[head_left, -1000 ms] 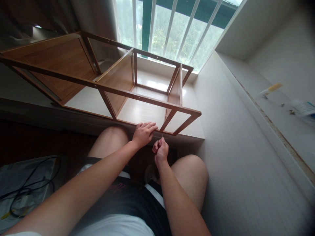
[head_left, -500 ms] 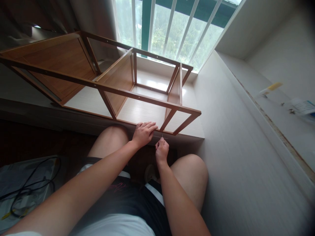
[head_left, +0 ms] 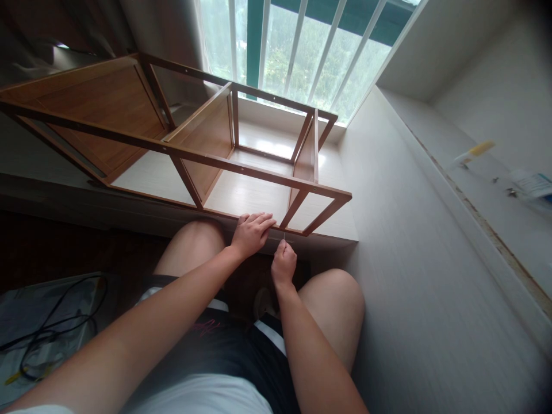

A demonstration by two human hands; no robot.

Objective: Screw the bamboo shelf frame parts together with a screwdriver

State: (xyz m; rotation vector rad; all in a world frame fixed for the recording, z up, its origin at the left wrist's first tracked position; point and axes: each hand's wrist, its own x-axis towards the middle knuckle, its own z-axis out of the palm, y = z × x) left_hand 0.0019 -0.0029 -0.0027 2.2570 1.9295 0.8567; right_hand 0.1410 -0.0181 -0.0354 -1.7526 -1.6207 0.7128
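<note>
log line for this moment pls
left hand: resting on shelf frame rail | right hand: pinching thin metal tool at rail

The thin metal tool [head_left: 284, 236] in the closed right hand [head_left: 283, 264] is too small to name — only its tip shows above the fingers. The wooden shelf frame [head_left: 181, 152] is cut off by the left edge. On the side ledge [head_left: 474, 195] the packet [head_left: 532, 184] is blurred — the right edge cuts it. The left hand [head_left: 252, 233] hides part of the near rail.

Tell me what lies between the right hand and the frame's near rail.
In the head view, only a thin metal rod, pinched in the right hand, spans the gap up to the wooden frame's near rail.
</note>
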